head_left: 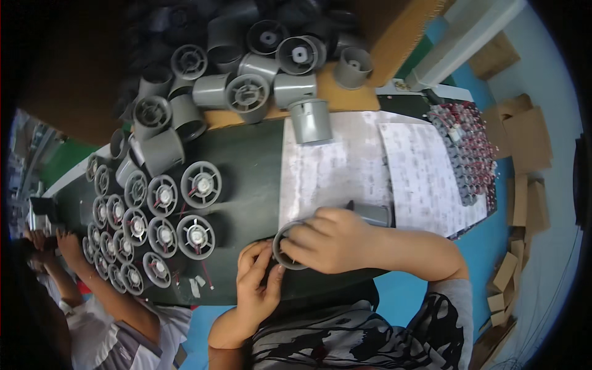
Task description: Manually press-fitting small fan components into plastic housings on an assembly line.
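Observation:
Near the table's front edge my left hand (258,280) holds a grey plastic cylinder (280,256) by its left side, thumb low on the rim. My right hand (327,242) reaches over the cylinder from the right, its curled fingers in the opening. Those fingers hide most of the cylinder's inside, and anything pinched there does not show. A dark grey object (374,214), partly covered by my right forearm, lies just beyond it on the papers.
Rows of grey cylinders with spoked centres and red wires (198,237) stand at left. Loose grey cylinders (246,92) spill from a cardboard box (404,37). Printed sheets (419,172) lie at right beside many small red-wired motors (465,148). A co-worker's arms (108,290) are at far left.

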A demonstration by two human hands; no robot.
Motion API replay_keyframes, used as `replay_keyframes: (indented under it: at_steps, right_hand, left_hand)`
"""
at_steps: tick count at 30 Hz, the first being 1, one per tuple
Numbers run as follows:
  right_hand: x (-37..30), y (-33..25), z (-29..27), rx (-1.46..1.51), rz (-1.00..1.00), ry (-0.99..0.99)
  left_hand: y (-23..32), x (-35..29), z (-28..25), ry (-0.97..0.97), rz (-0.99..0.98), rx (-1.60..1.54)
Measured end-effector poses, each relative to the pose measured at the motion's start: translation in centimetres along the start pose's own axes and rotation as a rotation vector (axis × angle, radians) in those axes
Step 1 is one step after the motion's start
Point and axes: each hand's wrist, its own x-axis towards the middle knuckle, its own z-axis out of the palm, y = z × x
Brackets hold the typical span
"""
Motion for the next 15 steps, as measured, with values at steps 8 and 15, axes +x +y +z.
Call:
replay_keyframes:
  at_steps: [8, 15]
  right_hand:
    - [-0.1, -0.6, -1.3, 0.257, 0.221, -0.238]
    - [1.2, -0.5, -3.0, 0.591, 0.374, -0.374]
  left_hand:
    - [0.1, 0.3, 0.3, 0.094, 0.052, 0.062]
    - [0.3, 0.3, 0.3, 0.130, 0.081, 0.086]
